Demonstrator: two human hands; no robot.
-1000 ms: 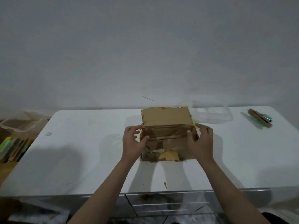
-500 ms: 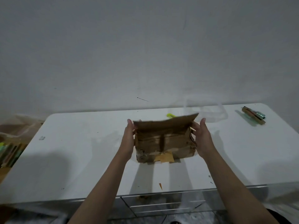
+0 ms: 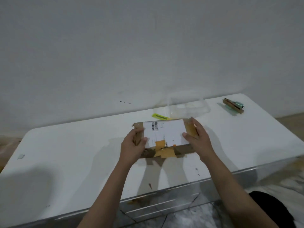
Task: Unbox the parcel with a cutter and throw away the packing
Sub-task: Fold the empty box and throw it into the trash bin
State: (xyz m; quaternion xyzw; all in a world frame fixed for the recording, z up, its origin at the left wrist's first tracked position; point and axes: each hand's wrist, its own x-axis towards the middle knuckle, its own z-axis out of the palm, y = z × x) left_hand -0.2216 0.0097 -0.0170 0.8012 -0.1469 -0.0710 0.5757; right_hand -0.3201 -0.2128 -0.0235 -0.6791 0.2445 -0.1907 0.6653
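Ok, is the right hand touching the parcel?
Touching. The head view shows the right hand wrapped over the parcel's right end, thumb on the white label, fingers against the taped side.

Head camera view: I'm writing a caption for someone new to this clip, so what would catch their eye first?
First, the brown cardboard parcel at the middle of the white table, its white shipping label facing up, gripped at either end by the left hand and right hand. Next, the bright yellow cutter lying just behind the parcel, beside a clear plastic container.
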